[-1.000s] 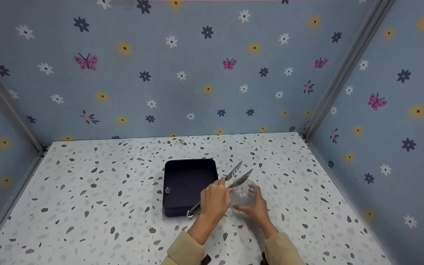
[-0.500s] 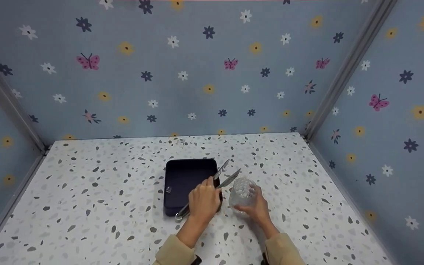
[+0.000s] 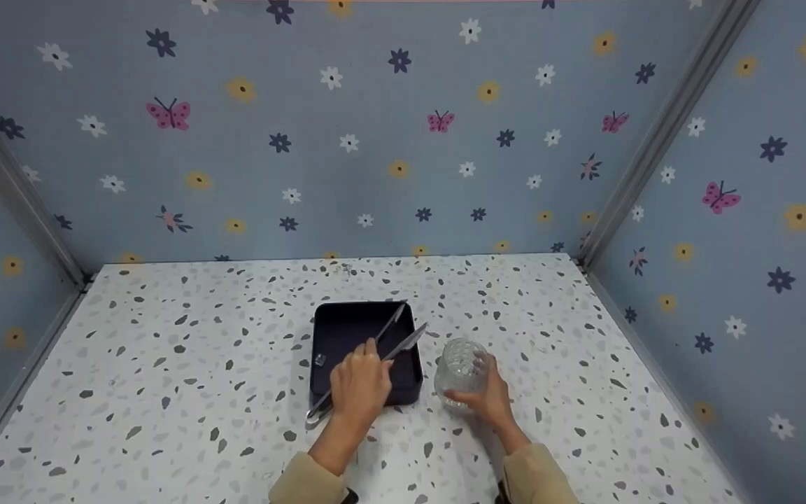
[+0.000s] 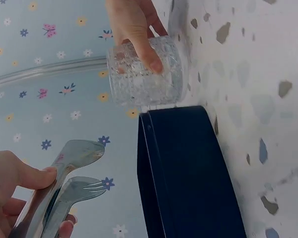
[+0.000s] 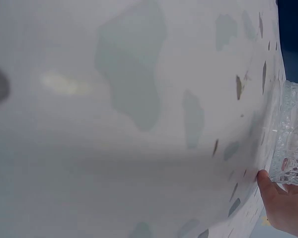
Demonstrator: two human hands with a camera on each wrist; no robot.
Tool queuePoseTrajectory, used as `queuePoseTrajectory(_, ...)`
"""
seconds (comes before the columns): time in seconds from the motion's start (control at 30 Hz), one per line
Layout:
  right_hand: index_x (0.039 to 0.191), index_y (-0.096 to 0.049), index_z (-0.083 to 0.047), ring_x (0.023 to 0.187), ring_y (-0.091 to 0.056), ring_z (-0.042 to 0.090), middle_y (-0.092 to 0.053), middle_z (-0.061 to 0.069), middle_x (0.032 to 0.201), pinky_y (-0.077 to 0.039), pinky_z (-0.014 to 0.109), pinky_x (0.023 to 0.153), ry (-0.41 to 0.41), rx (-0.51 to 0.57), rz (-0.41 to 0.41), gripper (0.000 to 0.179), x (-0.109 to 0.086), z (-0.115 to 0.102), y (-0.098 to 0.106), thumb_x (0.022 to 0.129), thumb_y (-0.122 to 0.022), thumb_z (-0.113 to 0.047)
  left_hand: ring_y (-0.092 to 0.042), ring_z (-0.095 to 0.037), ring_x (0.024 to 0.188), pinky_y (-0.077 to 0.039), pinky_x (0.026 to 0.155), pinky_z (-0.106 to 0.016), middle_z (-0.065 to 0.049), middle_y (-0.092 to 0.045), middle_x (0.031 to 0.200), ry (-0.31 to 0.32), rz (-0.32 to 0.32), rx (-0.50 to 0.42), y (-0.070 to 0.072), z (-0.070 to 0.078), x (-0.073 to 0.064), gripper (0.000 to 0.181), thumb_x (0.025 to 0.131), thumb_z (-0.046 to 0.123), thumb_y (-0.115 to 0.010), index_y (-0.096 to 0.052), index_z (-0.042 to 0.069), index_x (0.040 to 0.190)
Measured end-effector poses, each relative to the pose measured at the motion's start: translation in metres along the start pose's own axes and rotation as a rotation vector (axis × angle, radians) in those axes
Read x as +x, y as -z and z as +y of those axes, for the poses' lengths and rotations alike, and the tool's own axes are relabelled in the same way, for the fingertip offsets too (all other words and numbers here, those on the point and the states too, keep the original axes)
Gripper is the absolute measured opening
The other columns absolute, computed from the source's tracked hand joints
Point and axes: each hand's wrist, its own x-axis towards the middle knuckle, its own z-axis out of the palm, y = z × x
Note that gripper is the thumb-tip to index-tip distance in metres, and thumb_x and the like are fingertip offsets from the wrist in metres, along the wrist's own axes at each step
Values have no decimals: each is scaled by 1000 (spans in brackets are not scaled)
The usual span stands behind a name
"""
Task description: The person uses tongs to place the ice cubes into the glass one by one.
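Note:
My left hand (image 3: pixel 361 383) grips metal serving tongs (image 3: pixel 406 341) over the dark tray (image 3: pixel 343 325). In the left wrist view, one tong end (image 4: pixel 83 152) is spoon-shaped and the other is forked; they stand apart with nothing between them. A small clear cube-like piece (image 3: pixel 320 360) lies at the tray's left side. To the right of the tray, my right hand (image 3: pixel 492 399) holds a clear textured glass (image 3: pixel 457 374) by its right side, thumb toward the front. The glass appears low on the tabletop. Whether anything is inside it I cannot tell.
White speckled tabletop (image 3: pixel 193 385) spreads around the tray and glass. Blue panels (image 3: pixel 347 189) printed with flowers and butterflies enclose the back and both sides. Grey metal posts (image 3: pixel 655 140) stand at the corners.
My left hand has moved left with the tongs, away from the glass and over the tray. The right hand and glass have barely moved.

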Motion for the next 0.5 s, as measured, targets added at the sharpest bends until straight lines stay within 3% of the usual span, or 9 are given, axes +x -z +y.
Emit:
queuePoseTrajectory(0.2,128,-35,-9,111,-45,38,-46,20,125,-33,49,91,11,3,1,92,0,1,0,53,-84,-31,-59,-30,66,-46,53,-39,-17,-63,84,20,-32,42,3,-15,-1,43,73,22,-71,-60,-7,103)
queuePoseTrajectory(0.5,128,-35,-9,112,-44,37,-47,20,124,-33,49,91,0,6,-3,92,0,1,-1,53,-84,-31,-58,-33,64,-44,51,-41,-18,-61,77,24,-27,85,2,-37,-4,42,71,19,-72,-60,-10,99)
